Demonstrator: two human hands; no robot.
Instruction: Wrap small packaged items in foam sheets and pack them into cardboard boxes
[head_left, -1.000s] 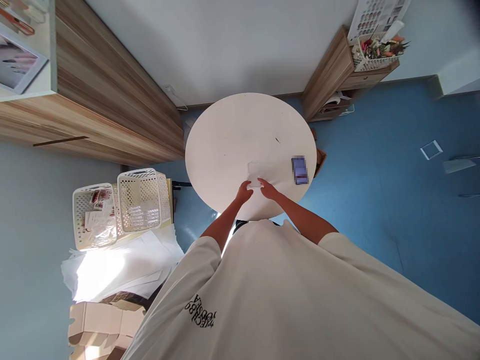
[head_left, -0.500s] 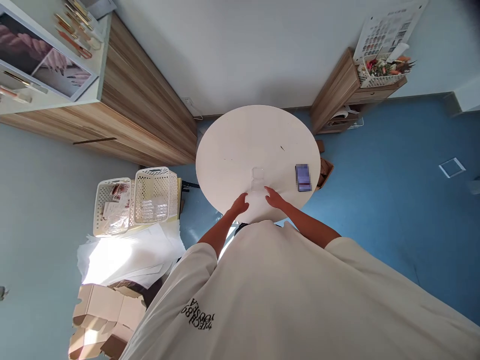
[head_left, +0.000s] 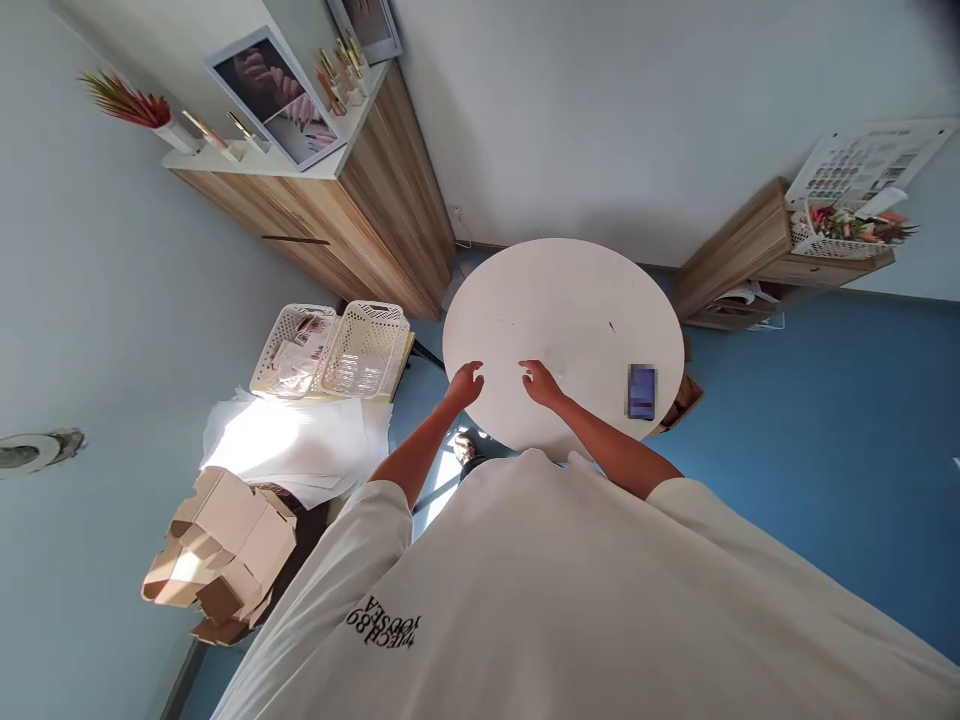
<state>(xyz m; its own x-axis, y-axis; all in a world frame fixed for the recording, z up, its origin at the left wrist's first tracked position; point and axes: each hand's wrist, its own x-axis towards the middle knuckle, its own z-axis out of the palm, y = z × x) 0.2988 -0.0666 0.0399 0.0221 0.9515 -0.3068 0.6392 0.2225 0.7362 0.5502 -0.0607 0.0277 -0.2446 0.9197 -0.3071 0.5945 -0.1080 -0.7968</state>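
My left hand (head_left: 466,384) hovers near the left edge of the round white table (head_left: 559,290). Its fingers are partly curled but apart, and I see nothing in it. Over the table a short way to the right, my right hand (head_left: 539,382) also has its fingers apart and holds nothing visible. Just beyond the right hand, a clear plastic piece (head_left: 556,360) lies on the tabletop; its outline is very faint. A phone (head_left: 642,391) with a blurred screen rests by the table's right edge, away from both hands.
Two white baskets (head_left: 366,350) stand at the left, one with clear plastic pieces. White sheets (head_left: 330,440) and opened cardboard boxes (head_left: 240,535) lie nearer me. A wooden cabinet (head_left: 390,190) stands at back left, a smaller one (head_left: 739,240) at back right.
My view has swung left. Both hands have moved left over the table, away from the clear plastic piece they were beside, with the right hand moving off it.
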